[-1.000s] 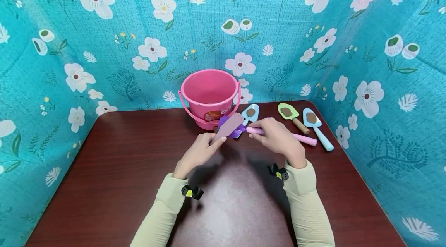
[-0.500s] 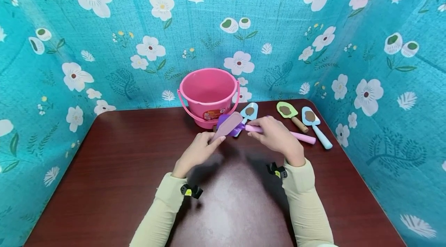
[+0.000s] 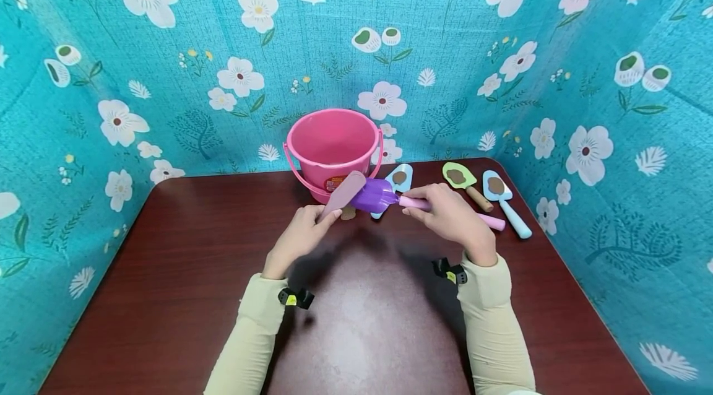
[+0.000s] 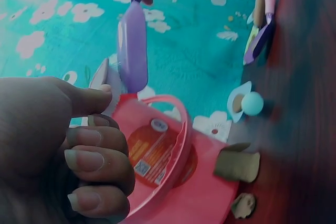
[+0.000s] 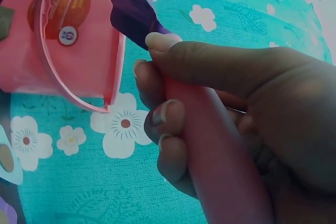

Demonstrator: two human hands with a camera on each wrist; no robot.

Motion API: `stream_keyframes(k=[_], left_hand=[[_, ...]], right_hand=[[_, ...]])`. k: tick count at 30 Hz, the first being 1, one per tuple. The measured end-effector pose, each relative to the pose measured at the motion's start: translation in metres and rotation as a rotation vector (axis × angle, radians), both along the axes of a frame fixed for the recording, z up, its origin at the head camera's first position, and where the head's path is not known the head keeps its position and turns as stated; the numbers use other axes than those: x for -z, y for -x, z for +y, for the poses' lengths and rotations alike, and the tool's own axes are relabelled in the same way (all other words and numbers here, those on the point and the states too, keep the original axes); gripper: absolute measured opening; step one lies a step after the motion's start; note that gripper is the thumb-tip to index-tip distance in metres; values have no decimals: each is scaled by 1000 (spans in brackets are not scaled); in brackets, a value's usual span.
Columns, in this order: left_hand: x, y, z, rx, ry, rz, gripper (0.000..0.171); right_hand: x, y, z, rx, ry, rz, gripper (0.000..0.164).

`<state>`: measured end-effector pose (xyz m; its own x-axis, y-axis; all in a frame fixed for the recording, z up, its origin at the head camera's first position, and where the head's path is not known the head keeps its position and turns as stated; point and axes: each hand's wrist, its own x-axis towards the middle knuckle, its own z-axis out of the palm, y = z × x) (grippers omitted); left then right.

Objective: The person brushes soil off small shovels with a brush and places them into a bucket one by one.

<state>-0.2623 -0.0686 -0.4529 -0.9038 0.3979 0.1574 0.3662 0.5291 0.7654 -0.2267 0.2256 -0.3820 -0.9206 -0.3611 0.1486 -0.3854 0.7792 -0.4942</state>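
My right hand (image 3: pixel 448 215) grips the pink handle of a toy trowel with a purple blade (image 3: pixel 373 195), raised in front of the bucket. My left hand (image 3: pixel 298 234) pinches a flat mauve paddle-like tool (image 3: pixel 345 189), its rounded tip overlapping the purple blade's left end in the head view. I cannot tell whether the two touch. The left wrist view shows the purple blade (image 4: pixel 132 51) hanging from the other hand, beside the mauve tool (image 4: pixel 100 74). Behind both tools stands a pink bucket (image 3: pixel 335 141) with its handle lowered at the front.
On the right lie a green trowel (image 3: pixel 458 174), a light-blue trowel (image 3: pixel 515 221), and a second pink-handled purple trowel (image 4: pixel 256 45), partly hidden. Another light-blue trowel (image 3: pixel 400 175) lies beside the bucket. Tan lumps (image 4: pixel 239 165) sit at its base. Floral cloth (image 3: pixel 223 23) surrounds the table.
My left hand has moved left and slightly up with the mauve tool, uncovering more of the purple blade. My right hand has shifted slightly right, still holding the trowel.
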Motion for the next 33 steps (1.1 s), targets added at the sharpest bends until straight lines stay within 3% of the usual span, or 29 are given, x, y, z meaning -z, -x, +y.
stream_keyframes(k=[3, 6, 13, 17, 23, 28, 33], left_hand=[[-1, 2, -4, -22, -15, -11, 30], [-2, 2, -5, -6, -41, -17, 29], [-6, -4, 4, 129, -110, -61, 36], [-5, -8, 11, 147, -120, -76, 44], [-2, -11, 21, 209, -97, -58, 43], [1, -9, 19, 202, -34, -25, 46], [4, -6, 13, 179, -29, -10, 51]], right_hand=[[-1, 0, 0, -9, 19, -5, 19], [1, 1, -2, -16, 29, -6, 19], [6, 5, -7, -25, 17, 2, 24], [8, 6, -12, -43, 12, 18, 23], [9, 5, -14, -55, 0, 31, 26], [8, 4, -13, -16, -28, 30, 25], [7, 2, -11, -9, -16, 22, 24]])
